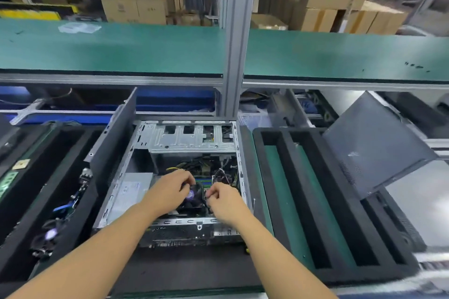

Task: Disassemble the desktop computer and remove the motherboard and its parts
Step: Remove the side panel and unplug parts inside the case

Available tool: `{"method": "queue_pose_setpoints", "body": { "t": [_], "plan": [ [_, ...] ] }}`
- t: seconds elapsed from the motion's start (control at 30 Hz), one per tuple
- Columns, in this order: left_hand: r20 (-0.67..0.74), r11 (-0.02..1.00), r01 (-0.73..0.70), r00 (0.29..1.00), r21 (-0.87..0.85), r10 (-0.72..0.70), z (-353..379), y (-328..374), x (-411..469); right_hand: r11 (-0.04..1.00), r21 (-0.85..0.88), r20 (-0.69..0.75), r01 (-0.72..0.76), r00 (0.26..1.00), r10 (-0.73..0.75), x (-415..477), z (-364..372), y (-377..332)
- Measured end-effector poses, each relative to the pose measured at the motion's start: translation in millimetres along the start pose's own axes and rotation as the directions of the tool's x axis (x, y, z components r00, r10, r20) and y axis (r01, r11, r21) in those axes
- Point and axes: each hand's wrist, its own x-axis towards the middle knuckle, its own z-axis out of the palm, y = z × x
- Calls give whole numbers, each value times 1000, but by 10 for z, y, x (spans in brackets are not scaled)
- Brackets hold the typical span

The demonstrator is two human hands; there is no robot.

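Motherboard mostly hidden by hands; left hand, right hand curled over fan; grip unclear.

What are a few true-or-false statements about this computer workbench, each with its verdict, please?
1. The left hand and the right hand both reach inside the open computer case. True.
2. The power supply lies to the right of the CPU fan. False: it lies to the fan's left.
3. The drive cage is at the far end of the case, beyond the hands. True.
4. The shelf mat above the case is red. False: it is green.
5. Both hands are lifted well above the case. False: they are down at the CPU fan.
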Motion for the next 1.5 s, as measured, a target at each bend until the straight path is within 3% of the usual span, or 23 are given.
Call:
{"method": "queue_pose_setpoints", "body": {
  "t": [0.17,0.4,0.73,0.9,1.0,1.17,1.3,1.5],
  "plan": [
    [39,993,-15,999,-116,19,145,91,177,999,20,-1,-48,999,48,23,19,17],
    [131,886,125,989,-447,-73,232,245,403,926,350,-74,-143,981,179,31,7,-70],
    [216,685,288,957,-669,-192,191,80,339,910,375,-211,-175,940,268,61,50,-211],
    [178,587,286,955,-757,-236,57,28,171,945,320,-201,-62,971,132,144,223,-367],
    [51,597,226,954,-770,-295,-83,-40,-30,929,368,-110,23,994,19,195,437,-605],
    [-157,530,173,840,-830,-520,-367,-337,-469,884,462,37,73,994,-101,199,864,-1014],
    [-280,563,139,755,-815,-592,-568,-705,-1028,843,531,182,81,961,-207,66,1338,-1358],
    [-368,517,216,487,-828,-792,-734,-1347,-1947,882,458,435,111,837,-331,-278,2378,-1689]
  ]
}}
